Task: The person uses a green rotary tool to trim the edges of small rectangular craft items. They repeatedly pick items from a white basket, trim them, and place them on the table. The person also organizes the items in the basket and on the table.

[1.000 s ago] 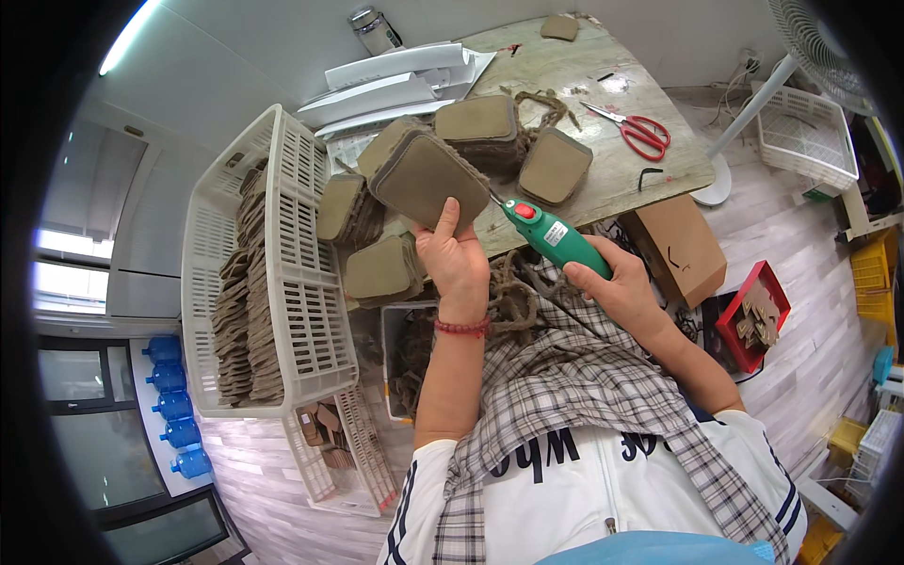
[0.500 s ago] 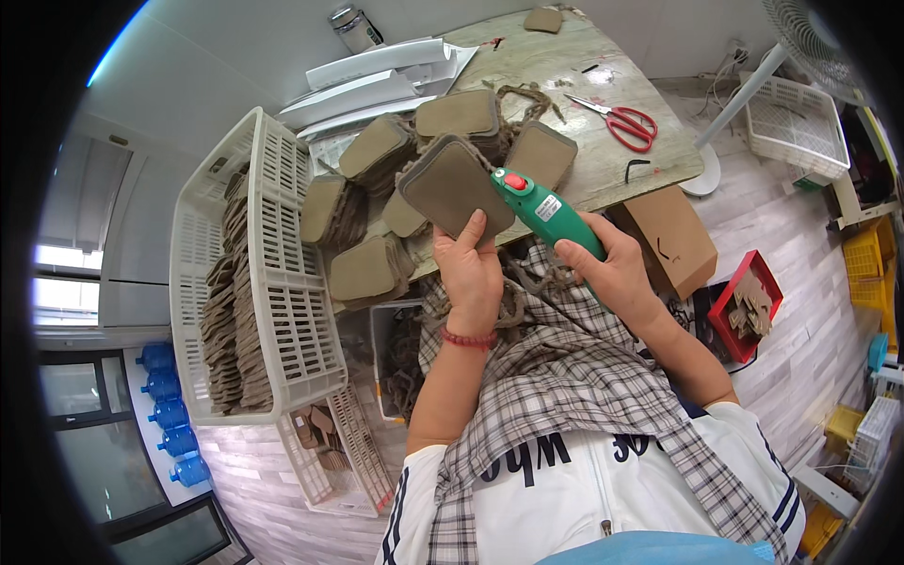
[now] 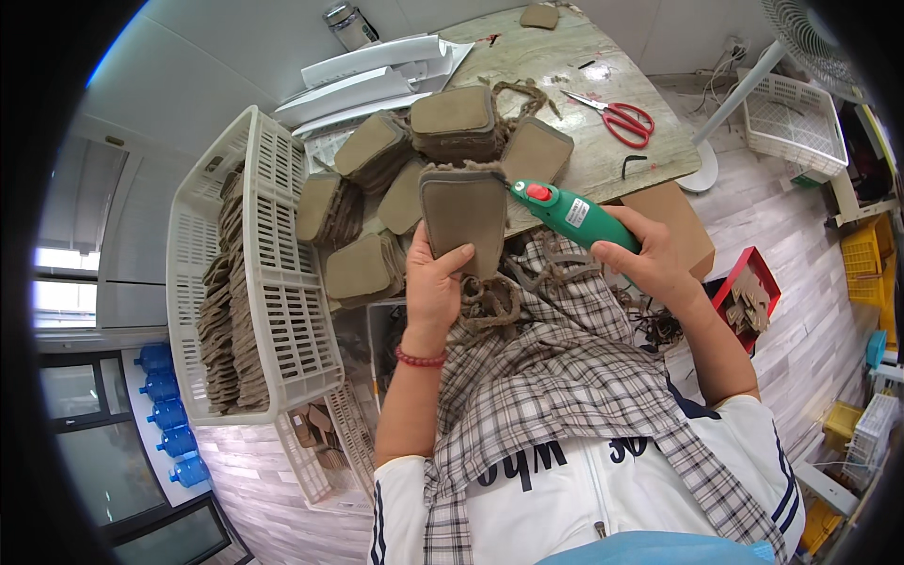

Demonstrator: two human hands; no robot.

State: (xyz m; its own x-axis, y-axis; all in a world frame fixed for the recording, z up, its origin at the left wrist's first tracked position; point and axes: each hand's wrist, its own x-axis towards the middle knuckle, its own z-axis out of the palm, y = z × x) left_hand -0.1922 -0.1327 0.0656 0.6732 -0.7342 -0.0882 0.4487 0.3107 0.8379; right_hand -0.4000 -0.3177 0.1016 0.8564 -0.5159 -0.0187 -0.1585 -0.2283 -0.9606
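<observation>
My left hand (image 3: 436, 284) grips the lower part of a brown pad (image 3: 461, 215), a rounded rectangle with a grey border and a fuzzy rim, thumb on its face. My right hand (image 3: 652, 252) is wrapped round a green handheld electric cutter (image 3: 582, 218) with a red button. The cutter's tip is beside the pad's upper right edge; whether it touches cannot be made out. Stacks of similar pads (image 3: 452, 118) stand beyond on the table. Strips of brown trimming (image 3: 490, 303) lie over my checked apron (image 3: 546, 363).
A white slatted crate (image 3: 299, 282) packed with pads stands left. Red-handled scissors (image 3: 626, 121) and paper sheets (image 3: 367, 85) lie on the worn table (image 3: 589, 80). To the right are a cardboard box (image 3: 673, 221), a red tray (image 3: 770, 268) of pieces and a fan (image 3: 812, 42).
The pad has turned more upright and come slightly nearer to me, with my left hand shifting left and down. My right hand and the cutter have moved right.
</observation>
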